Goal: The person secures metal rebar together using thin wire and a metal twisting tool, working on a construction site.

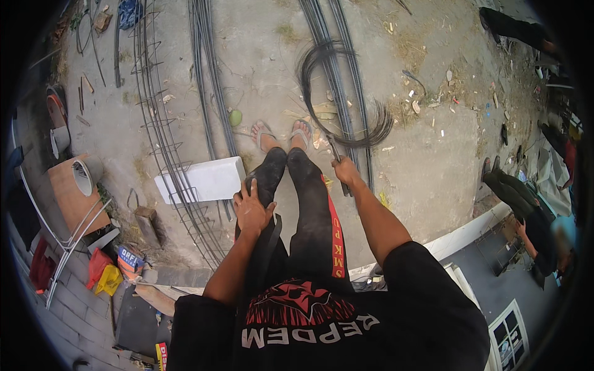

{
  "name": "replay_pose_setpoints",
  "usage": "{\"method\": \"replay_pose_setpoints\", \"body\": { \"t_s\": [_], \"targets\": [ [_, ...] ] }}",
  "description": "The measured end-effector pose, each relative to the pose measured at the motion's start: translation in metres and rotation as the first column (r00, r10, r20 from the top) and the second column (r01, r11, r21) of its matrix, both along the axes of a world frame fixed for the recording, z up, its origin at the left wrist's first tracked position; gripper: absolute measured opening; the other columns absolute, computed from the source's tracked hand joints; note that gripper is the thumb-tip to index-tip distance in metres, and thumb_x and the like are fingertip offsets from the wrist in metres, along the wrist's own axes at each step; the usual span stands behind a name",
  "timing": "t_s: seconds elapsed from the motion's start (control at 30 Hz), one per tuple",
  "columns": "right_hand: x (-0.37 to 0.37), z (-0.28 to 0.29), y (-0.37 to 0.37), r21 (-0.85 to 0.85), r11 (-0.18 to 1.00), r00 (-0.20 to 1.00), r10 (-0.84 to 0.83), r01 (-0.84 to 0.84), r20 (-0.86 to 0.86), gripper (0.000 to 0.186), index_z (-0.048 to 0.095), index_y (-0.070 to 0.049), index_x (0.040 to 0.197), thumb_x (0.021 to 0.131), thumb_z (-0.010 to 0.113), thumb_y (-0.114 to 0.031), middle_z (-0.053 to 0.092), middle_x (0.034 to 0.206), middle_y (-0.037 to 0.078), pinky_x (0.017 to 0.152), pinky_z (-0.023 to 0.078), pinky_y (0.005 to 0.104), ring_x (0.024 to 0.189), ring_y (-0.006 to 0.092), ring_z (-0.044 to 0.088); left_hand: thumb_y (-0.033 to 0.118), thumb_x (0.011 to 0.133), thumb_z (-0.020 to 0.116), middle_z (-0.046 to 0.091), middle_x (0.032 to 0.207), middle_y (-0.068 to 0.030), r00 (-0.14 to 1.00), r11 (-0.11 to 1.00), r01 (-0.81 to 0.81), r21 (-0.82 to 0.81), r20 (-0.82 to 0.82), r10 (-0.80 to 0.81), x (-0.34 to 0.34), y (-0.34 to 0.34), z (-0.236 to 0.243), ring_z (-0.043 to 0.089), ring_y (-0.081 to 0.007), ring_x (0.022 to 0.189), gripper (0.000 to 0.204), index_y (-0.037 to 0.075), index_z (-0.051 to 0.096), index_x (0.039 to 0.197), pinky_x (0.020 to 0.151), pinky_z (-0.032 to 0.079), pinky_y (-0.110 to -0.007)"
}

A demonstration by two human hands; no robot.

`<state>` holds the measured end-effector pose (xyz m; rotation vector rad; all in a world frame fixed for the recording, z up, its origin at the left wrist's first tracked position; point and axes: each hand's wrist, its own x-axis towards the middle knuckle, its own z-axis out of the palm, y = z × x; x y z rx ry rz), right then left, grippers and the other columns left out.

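My left hand (252, 213) lies on my left thigh near the knee, fingers spread, holding nothing. My right hand (348, 171) is closed around a slim dark metal tool (334, 147), whose exact kind is partly hidden by the fingers. Its upper end meets a loose curved bundle of thin black tie wire (303, 73), which fans out at the right. I cannot tell whether the tool grips the wire. Beneath the wire run long steel reinforcing bars (328, 65). My feet in flip-flops (265, 133) stand left of the wire.
More reinforcing bars (210, 74) and a long rebar cage (148, 105) lie at left, the cage crossing a white block (213, 178). A hammer-like tool (147, 222) stands nearby. At far left are a brown board (67, 191) and bags (109, 280). Another person (520, 201) is at right.
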<state>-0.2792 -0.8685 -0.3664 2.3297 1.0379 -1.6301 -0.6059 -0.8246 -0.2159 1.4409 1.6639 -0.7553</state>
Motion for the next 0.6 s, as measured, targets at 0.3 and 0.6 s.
{"method": "replay_pose_setpoints", "body": {
  "t_s": [0.3, 0.6],
  "targets": [
    [-0.015, -0.314, 0.056, 0.014, 0.989, 0.979, 0.144, -0.148, 0.144, 0.05, 0.067, 0.005, 0.121, 0.098, 0.059, -0.039, 0.064, 0.126, 0.031, 0.113, 0.038, 0.051, 0.129, 0.0461, 0.053, 0.029, 0.081, 0.08, 0.04, 0.155, -0.024, 0.999, 0.973, 0.043, 0.228, -0.014, -0.04, -0.007, 0.027, -0.034, 0.038, -0.0522, 0.132, 0.076, 0.009, 0.049, 0.148, 0.113, 0.033, -0.061],
    [0.046, -0.384, 0.024, 0.006, 0.999, 0.999, -0.046, 0.046, -0.026, 0.046, 0.066, 0.004, 0.124, 0.096, 0.06, -0.032, 0.07, 0.116, 0.029, 0.1, 0.05, 0.0491, 0.111, 0.0459, 0.065, 0.035, 0.081, 0.079, 0.042, 0.152, -0.0249, 0.993, 0.978, 0.07, 0.199, 0.076, -0.086, 0.003, 0.031, -0.051, 0.038, -0.0514, 0.133, 0.074, 0.01, 0.052, 0.145, 0.115, 0.03, -0.06]
  ]
}}
